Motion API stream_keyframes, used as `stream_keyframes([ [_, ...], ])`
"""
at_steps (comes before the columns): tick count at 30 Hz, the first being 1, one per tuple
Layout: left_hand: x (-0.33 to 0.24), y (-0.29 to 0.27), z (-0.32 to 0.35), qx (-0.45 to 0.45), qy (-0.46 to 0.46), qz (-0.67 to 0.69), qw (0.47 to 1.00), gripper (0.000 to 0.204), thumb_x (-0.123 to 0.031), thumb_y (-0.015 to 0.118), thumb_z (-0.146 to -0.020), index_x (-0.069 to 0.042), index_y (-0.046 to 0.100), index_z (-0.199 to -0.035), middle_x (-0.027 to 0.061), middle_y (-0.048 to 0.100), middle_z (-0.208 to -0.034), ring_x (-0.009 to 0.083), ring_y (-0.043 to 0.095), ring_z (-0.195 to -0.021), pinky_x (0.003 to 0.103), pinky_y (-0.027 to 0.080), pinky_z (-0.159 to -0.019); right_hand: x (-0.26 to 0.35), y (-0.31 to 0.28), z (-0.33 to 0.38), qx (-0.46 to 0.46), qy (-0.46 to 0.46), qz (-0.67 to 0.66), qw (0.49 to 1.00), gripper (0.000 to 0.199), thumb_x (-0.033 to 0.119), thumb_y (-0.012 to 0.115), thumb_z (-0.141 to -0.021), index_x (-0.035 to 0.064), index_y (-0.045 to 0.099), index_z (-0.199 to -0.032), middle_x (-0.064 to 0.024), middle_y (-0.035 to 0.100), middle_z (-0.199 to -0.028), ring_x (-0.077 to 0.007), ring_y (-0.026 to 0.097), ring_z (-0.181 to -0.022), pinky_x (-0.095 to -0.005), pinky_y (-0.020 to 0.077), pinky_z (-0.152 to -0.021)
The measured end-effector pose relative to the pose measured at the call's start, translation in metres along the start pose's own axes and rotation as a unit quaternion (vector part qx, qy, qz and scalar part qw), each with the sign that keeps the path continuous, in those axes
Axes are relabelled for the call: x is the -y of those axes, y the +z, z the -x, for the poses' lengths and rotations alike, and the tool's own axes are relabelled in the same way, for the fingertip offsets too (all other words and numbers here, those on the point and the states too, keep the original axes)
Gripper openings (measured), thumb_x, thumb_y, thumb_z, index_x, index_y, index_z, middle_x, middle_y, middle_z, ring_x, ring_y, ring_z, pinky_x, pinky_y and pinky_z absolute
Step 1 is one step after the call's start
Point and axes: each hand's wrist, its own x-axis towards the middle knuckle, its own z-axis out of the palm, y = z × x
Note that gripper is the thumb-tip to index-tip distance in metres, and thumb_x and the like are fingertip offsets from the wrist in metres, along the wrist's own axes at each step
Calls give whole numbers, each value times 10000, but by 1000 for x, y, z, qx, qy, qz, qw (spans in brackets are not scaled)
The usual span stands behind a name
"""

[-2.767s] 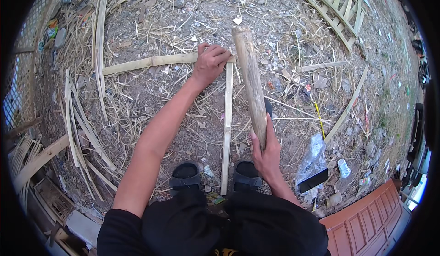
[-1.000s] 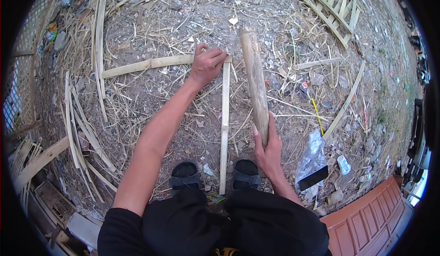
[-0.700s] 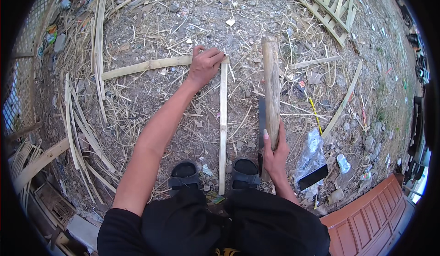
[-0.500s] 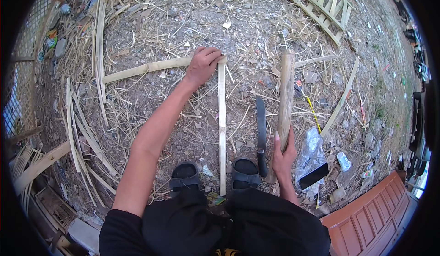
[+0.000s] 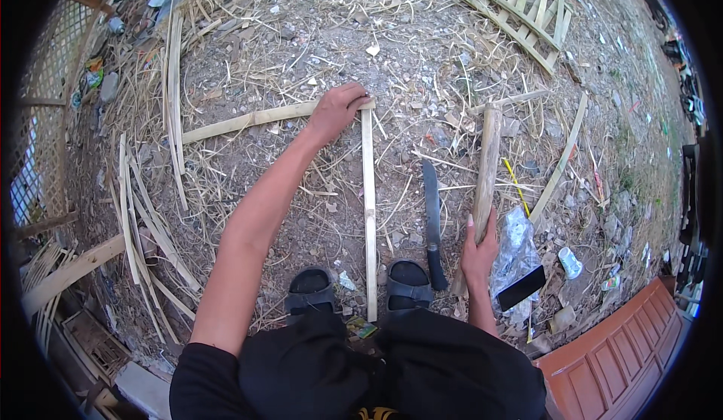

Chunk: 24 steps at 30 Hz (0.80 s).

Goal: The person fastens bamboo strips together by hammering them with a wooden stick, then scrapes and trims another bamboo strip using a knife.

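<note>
My left hand (image 5: pixel 337 113) is closed in a pinch at the corner where two pale wooden strips meet. Its fingertips touch a small dark spot too small to name. One strip, a flat slat (image 5: pixel 252 118), runs left from under the hand; the other strip (image 5: pixel 369 209) runs toward me, ending between my sandals. My right hand (image 5: pixel 479 253) is wrapped round the lower part of a thick, round wooden stick (image 5: pixel 489 168), whose far end points away from me. Between that stick and the upright strip lies a machete (image 5: pixel 432 209) with a dark blade and black handle.
A phone (image 5: pixel 521 289) lies on a clear plastic bag (image 5: pixel 518 243) right of my right hand. Loose slats (image 5: pixel 143 228) lie at left. A slatted wooden frame (image 5: pixel 512 6) rests at far right, and a brown panelled door (image 5: pixel 614 352) at near right.
The far end of the thick stick has come lower and a little to the right, with my right hand still round it. My left hand keeps its pinch at the corner. The view has shifted slightly.
</note>
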Motion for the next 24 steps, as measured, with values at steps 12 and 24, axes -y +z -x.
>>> stream_keyframes([
  [12, 3, 4, -10, 6, 60, 22, 998, 141, -74, 703, -904, 3, 694, -1023, 145, 712, -990, 312, 695, -892, 384, 550, -794, -8, 1, -4, 14, 18, -24, 999, 620, 278, 592, -1015, -40, 382, -1503, -310, 573, -1357, -410, 580, -1256, -418, 434, -1048],
  [24, 20, 8, -4, -30, 100, -12, 994, 127, -86, 720, -875, -19, 696, -980, 104, 721, -990, 298, 643, -890, 401, 520, -835, -9, 2, -5, 19, 20, -9, 1000, 618, 273, 577, -1022, -31, 364, -1515, -317, 573, -1351, -413, 584, -1241, -415, 431, -1044],
])
